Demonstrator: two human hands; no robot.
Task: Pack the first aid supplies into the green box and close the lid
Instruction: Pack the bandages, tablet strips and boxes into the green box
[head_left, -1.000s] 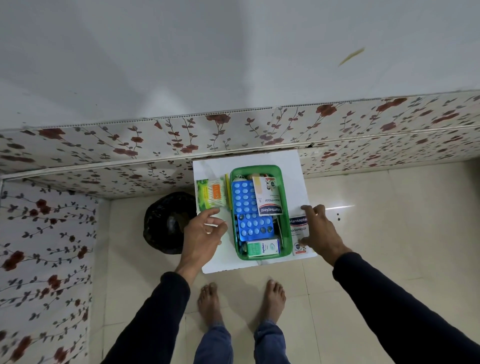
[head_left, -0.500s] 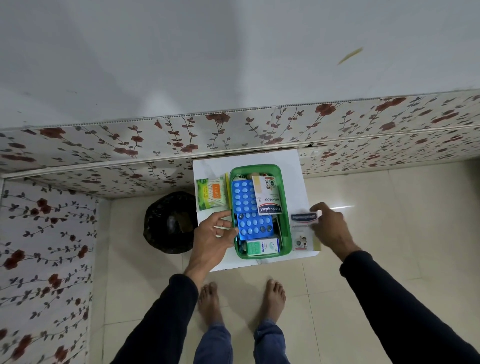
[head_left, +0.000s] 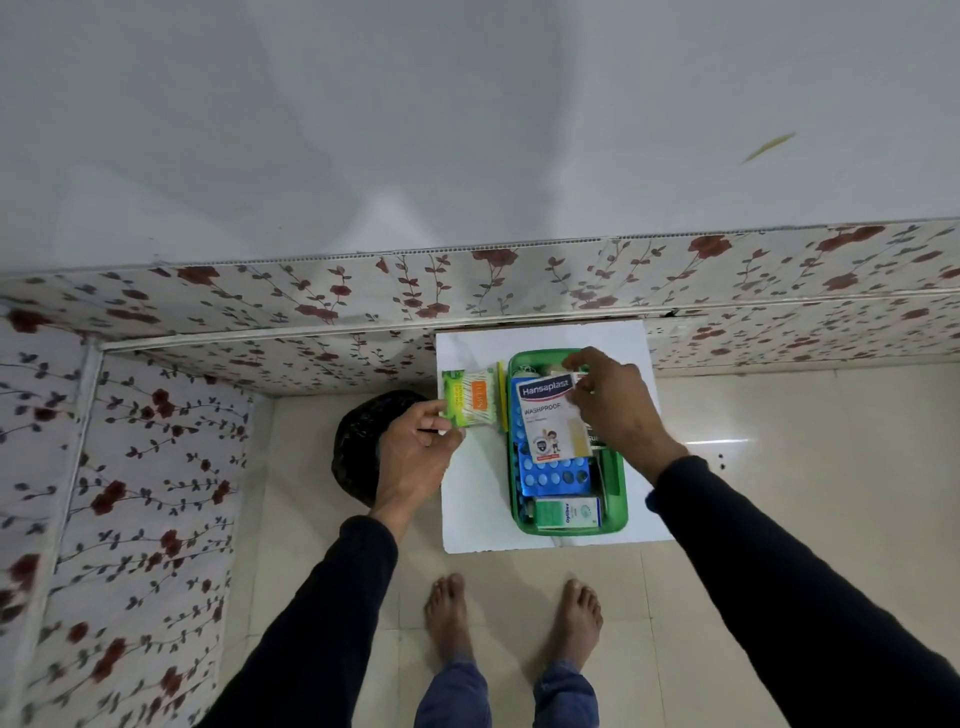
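Right of centre, the green box (head_left: 621, 499) sits on the white table (head_left: 470, 514). The right hand (head_left: 615, 402) holds a Hansaplast packet (head_left: 545, 421) over it: lay it flat on the blue strip (head_left: 553, 475). The left hand (head_left: 415, 449) pinches the cotton-bud pack (head_left: 470, 397), left of the box; slot it in next

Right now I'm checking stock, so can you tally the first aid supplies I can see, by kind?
Hansaplast packs: 2, one on top, one partly hidden under the right hand
Blue blister sheet: 1
Green-and-white carton: 1
Cotton bud pack, at the left hand: 1
Total: 5 in plain view
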